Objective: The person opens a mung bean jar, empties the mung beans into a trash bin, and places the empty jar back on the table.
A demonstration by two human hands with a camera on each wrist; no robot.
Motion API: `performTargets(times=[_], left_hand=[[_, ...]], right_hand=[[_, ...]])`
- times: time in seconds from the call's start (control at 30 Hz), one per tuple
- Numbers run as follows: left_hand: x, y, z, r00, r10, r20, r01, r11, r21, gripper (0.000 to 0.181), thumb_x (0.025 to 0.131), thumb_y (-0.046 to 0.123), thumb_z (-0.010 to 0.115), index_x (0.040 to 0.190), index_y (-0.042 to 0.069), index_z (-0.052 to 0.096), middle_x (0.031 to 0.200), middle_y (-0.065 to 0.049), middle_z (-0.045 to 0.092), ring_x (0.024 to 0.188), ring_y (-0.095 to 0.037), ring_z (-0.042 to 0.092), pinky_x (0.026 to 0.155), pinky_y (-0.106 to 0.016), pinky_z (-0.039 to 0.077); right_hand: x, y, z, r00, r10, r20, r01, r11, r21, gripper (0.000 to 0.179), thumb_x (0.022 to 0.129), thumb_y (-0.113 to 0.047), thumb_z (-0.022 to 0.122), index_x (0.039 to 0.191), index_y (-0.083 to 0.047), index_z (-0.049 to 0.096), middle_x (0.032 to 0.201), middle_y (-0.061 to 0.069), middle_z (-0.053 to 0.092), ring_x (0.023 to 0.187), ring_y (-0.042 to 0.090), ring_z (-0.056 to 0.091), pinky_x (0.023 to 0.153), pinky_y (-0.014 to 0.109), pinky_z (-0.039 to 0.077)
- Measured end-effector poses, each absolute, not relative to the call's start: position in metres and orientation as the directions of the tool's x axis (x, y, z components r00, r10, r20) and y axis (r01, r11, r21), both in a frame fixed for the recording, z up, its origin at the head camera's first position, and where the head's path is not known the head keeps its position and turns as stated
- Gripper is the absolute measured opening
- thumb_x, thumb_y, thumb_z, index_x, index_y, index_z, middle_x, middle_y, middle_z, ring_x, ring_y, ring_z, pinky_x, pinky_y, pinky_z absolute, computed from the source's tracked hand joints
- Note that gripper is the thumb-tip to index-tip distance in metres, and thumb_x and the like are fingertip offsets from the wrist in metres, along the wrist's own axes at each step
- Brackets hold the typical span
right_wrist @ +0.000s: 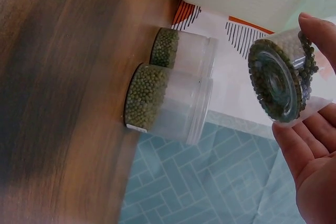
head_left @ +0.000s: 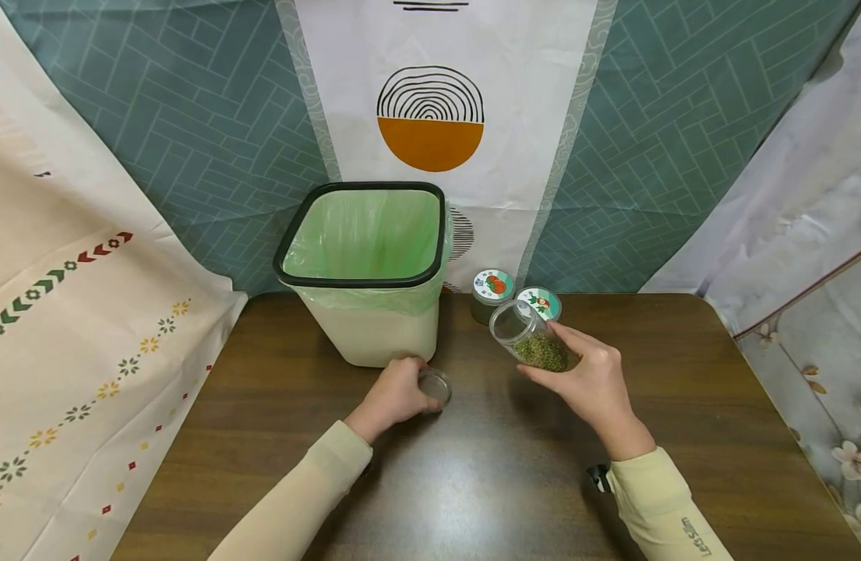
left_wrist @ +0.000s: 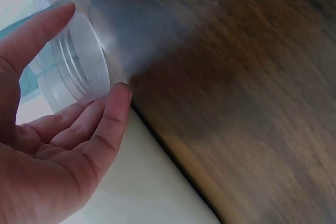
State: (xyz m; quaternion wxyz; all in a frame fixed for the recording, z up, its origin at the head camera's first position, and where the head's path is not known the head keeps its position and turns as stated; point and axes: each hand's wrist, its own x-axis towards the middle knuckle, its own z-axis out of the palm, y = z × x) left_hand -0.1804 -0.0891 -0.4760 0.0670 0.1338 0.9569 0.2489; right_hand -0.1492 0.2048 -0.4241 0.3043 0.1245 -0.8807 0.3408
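My right hand (head_left: 590, 378) grips a clear plastic jar (head_left: 516, 331) of green mung beans, raised over the table and tilted with its uncovered mouth toward the upper left. In the right wrist view, the beans gather around the base of this jar (right_wrist: 278, 80), between thumb and fingers. Low beside the bin's foot, my left hand (head_left: 396, 396) holds a clear round lid (head_left: 435, 388) by its edge. The left wrist view has the lid (left_wrist: 84, 56) pinched between thumb and fingertips.
A cream bin (head_left: 377, 327) with a black rim and green liner stands at the back, left of centre. Two closed jars with picture lids, one orange-printed jar (head_left: 492, 290) and a second jar (right_wrist: 170, 100), stand behind the raised jar. Patterned cloth (head_left: 682, 156) hangs behind the table (head_left: 472, 499).
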Motion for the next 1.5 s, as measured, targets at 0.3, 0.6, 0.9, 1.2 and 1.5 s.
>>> performTargets(times=[0.3,0.6,0.9,1.2,1.5], left_hand=[[-0.176,-0.088,-0.473,-0.954,0.291,-0.073,0.223,0.851,0.476,0.057,0.058,0.029,0.085,0.103,0.002,0.063,0.088,-0.007,0.065,0.068,-0.015,0.055,0.058,-0.027,0.045],[-0.174,-0.088,-0.477,-0.960,0.275,-0.061,0.221,0.869,0.442,0.056,0.057,0.028,0.086,0.101,0.002,0.063,0.091,-0.007,0.064,0.077,-0.019,0.057,0.065,-0.031,0.048],[-0.174,-0.087,-0.484,-0.962,0.270,-0.048,0.221,0.868,0.445,0.062,0.051,0.030,0.090,0.100,0.004,0.062,0.092,-0.007,0.061,0.082,-0.021,0.057,0.070,-0.032,0.049],[-0.162,-0.091,-0.443,-0.956,0.291,0.024,0.274,0.867,0.417,0.043,0.063,0.032,0.083,0.092,0.008,0.061,0.077,-0.001,0.056,0.068,-0.016,0.052,0.060,-0.028,0.044],[-0.137,-0.082,-0.356,-0.899,0.422,0.118,0.428,0.789,0.440,0.025,0.079,0.029,0.071,0.094,0.009,0.065,0.083,0.002,0.062,0.078,-0.011,0.058,0.071,-0.027,0.049]], right_hand=[[-0.150,0.207,-0.424,-0.761,0.012,0.649,-0.440,0.725,-0.529,0.077,0.046,-0.036,0.092,0.116,-0.015,0.068,0.107,0.009,0.070,0.096,0.021,0.068,0.083,0.017,0.050],[-0.148,0.208,-0.419,-0.762,0.040,0.647,-0.438,0.704,-0.559,0.074,0.048,-0.035,0.092,0.115,-0.016,0.068,0.109,0.006,0.070,0.097,0.018,0.067,0.084,0.000,0.038],[-0.149,0.210,-0.417,-0.758,0.051,0.650,-0.440,0.696,-0.567,0.075,0.046,-0.036,0.092,0.115,-0.018,0.068,0.109,0.005,0.070,0.097,0.017,0.067,0.084,0.001,0.039],[-0.152,0.213,-0.400,-0.729,0.069,0.681,-0.471,0.672,-0.572,0.070,0.047,-0.032,0.092,0.112,-0.024,0.069,0.100,0.001,0.073,0.087,0.012,0.068,0.077,0.005,0.044],[-0.157,0.214,-0.372,-0.735,0.122,0.667,-0.480,0.602,-0.638,0.064,0.049,-0.029,0.092,0.109,-0.025,0.070,0.095,0.003,0.073,0.085,0.005,0.068,0.076,0.007,0.049]])
